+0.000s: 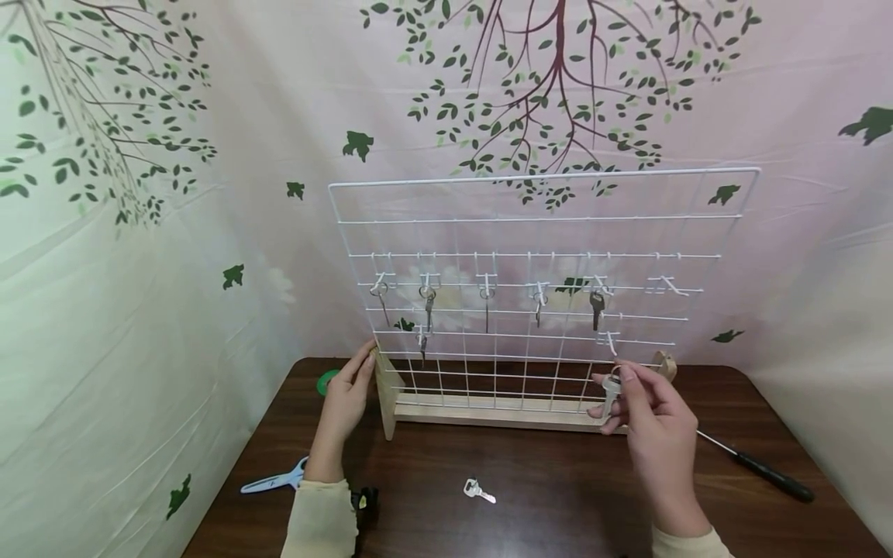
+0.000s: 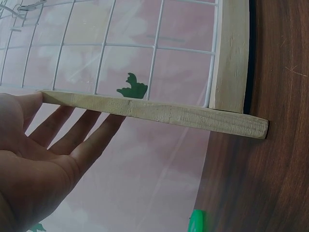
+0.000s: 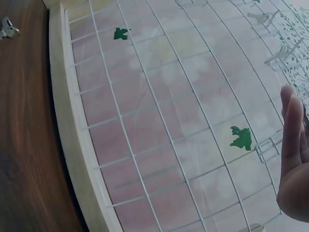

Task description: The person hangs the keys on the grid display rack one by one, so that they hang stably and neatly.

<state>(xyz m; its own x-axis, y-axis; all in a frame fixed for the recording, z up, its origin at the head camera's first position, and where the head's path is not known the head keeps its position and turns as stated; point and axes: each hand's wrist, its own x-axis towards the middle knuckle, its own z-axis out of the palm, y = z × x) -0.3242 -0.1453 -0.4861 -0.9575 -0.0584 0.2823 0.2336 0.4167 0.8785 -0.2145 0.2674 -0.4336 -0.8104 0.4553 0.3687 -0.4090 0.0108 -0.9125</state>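
My right hand (image 1: 663, 426) pinches a key (image 1: 611, 391) by its ring, between thumb and fingers, just below a bare lower hook (image 1: 611, 343) on the white wire grid rack (image 1: 544, 177). In the right wrist view only fingers (image 3: 293, 130) show at the right edge, with the key hidden. At the rack's left end, my left hand (image 1: 346, 399) grips the wooden side panel (image 2: 164, 112), its thumb on one side and its fingers on the other. Several keys hang from hooks, among them a dark key (image 1: 597, 308) above the right hand. Another key (image 1: 479, 490) lies on the table.
A black-handled screwdriver (image 1: 774, 473) lies at the table's right side. Light blue scissors (image 1: 272, 482) rest left of the left forearm, with a green roll (image 1: 325, 381) farther back. A black object (image 1: 366, 505) sits by the left sleeve. Another bare hook (image 1: 667, 285) is at upper right.
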